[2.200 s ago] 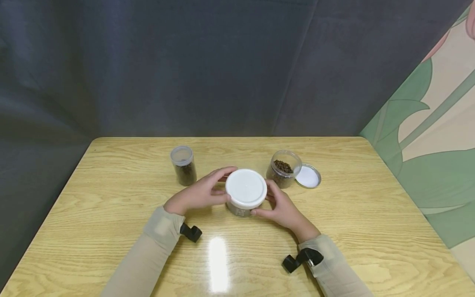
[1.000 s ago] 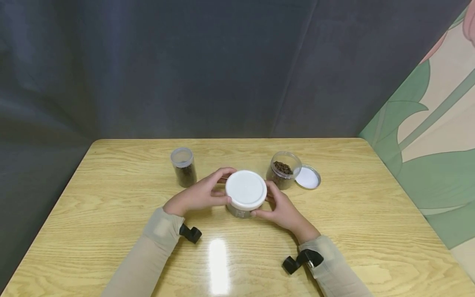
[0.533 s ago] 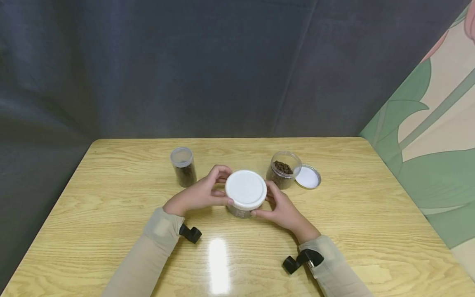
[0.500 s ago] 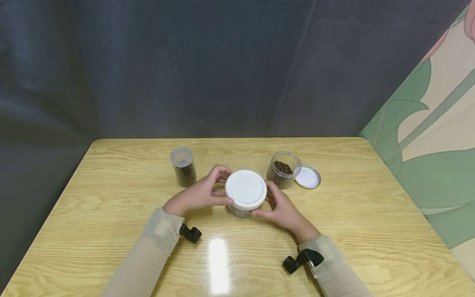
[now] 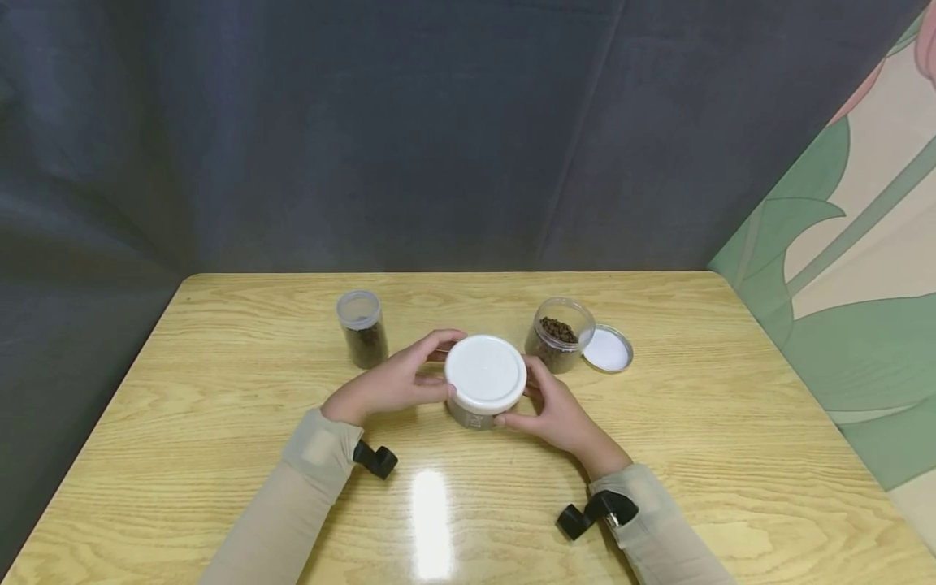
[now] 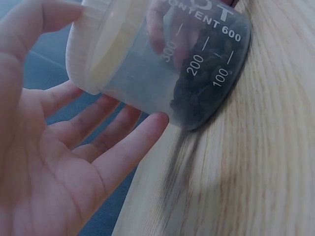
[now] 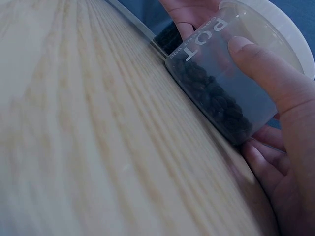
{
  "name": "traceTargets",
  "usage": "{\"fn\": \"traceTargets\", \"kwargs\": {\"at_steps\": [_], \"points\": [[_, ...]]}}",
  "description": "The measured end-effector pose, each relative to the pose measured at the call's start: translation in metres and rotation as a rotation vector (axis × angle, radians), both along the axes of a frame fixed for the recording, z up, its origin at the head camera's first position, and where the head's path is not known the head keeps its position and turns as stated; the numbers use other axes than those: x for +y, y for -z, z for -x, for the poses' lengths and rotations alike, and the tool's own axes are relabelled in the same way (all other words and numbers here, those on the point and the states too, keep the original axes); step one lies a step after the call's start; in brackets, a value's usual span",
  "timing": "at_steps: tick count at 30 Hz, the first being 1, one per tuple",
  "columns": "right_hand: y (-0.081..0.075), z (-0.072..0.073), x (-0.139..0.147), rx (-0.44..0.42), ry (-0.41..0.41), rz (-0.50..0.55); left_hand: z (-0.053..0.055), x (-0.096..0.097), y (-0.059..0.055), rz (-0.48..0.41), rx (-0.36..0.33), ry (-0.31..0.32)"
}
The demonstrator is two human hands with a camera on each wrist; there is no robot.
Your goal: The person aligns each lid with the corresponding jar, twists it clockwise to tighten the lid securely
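A clear plastic jar with a white lid stands on the table between both hands. It has measuring marks, "POT" lettering, and dark dried pieces filling its lower part. My left hand holds the lid's edge from the left, thumb in front and fingers behind; in the left wrist view the other fingers spread beside the jar wall. My right hand grips the jar's body from the right, its thumb against the wall below the lid.
A tall narrow jar of dark contents stands back left. Behind the right hand is an uncovered clear jar of brown pieces, with a round metal-rimmed white lid lying beside it. A dark curtain hangs behind the wooden table.
My left fingers drew back half a second ago with the thumb further round the front of the lid; now they reach forward again round its back. The right hand and jar stay in place.
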State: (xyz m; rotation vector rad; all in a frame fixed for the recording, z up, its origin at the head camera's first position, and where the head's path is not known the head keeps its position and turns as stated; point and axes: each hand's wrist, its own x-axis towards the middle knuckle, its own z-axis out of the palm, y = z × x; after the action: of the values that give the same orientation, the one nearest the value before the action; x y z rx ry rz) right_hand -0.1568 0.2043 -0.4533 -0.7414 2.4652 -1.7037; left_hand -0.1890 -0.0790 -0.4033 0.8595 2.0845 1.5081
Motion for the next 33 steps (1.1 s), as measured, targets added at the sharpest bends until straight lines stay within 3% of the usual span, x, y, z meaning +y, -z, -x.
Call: {"fn": "traceTargets", "kwargs": {"at_steps": [5,13,21,33], "points": [[-0.0009,0.0002,-0.0002,-0.003,0.002,-0.002,0.0003,0.0004,-0.0015,0.006,0.012,0.017],[-0.0016,0.0003,-0.0016,-0.007,0.001,-0.007,-0.0032,0.0024,0.0002,-0.003,-0.002,-0.051],[-0.0013,-0.0002,-0.0010,-0.008,-0.001,-0.007,-0.0033,0.0058,0.0015,0.001,0.013,-0.067],[-0.0002,-0.0001,-0.0008,-0.007,0.001,-0.009,-0.0006,0.0026,0.0023,0.021,0.026,-0.026]]}}
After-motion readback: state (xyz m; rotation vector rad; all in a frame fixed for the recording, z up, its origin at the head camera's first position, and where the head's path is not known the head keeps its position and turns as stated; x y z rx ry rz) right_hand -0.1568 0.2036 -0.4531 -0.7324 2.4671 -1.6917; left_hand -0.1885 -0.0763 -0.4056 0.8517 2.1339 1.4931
